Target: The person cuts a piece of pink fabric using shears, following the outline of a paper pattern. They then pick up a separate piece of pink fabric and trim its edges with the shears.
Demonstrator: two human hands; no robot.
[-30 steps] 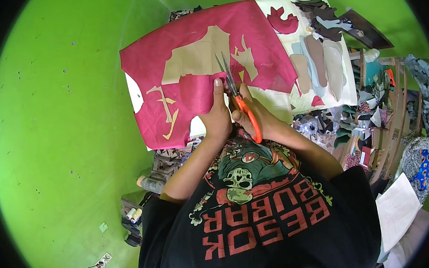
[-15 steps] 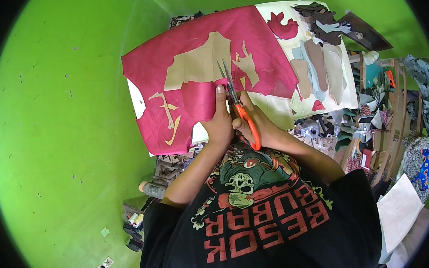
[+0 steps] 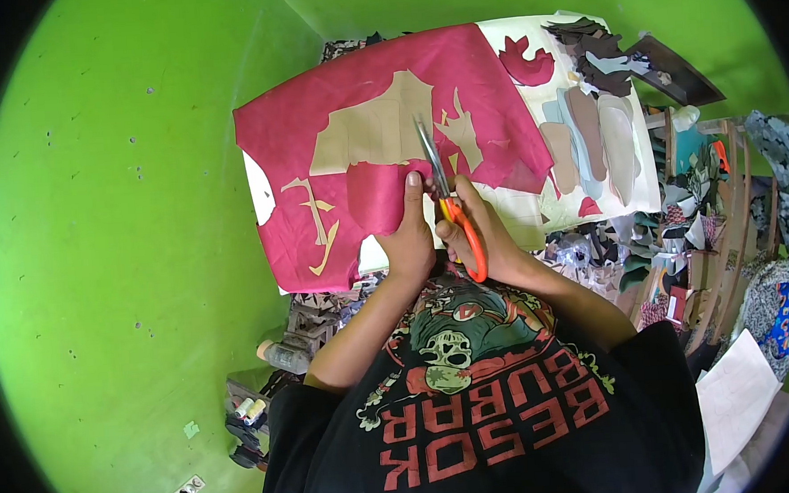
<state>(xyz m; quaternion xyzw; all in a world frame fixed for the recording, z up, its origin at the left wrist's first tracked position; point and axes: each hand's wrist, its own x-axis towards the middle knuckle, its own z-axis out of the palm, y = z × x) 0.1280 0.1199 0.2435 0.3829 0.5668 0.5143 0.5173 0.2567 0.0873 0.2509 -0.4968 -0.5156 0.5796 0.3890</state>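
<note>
My left hand [image 3: 409, 241] pinches a magenta piece of leather-like material [image 3: 375, 198], thumb on top, at the near side of the table. In my right hand [image 3: 492, 237] are scissors [image 3: 473, 238] with orange handles. Their blades point away from me and look closed together, just right of the held piece. Beneath both hands spreads a large magenta sheet [image 3: 285, 118]. A tan piece [image 3: 375, 127] with faint lines lies on it, and narrow tan offcuts [image 3: 318, 224] are scattered at its left.
A pale board [image 3: 629, 203] lies under the sheet. On its right are insole-shaped pieces [image 3: 587, 129], dark cut pieces [image 3: 580, 36] and a curved magenta scrap [image 3: 528, 64]. A dark tray [image 3: 680, 71] stands beyond. Wooden rack rails [image 3: 724, 229] with scraps stand right; a green wall [image 3: 101, 262] is left.
The scissor blades, slightly apart before, have come together. The whole view has shifted a little, so table and hands appear slightly lower and further right. Both hands keep their holds.
</note>
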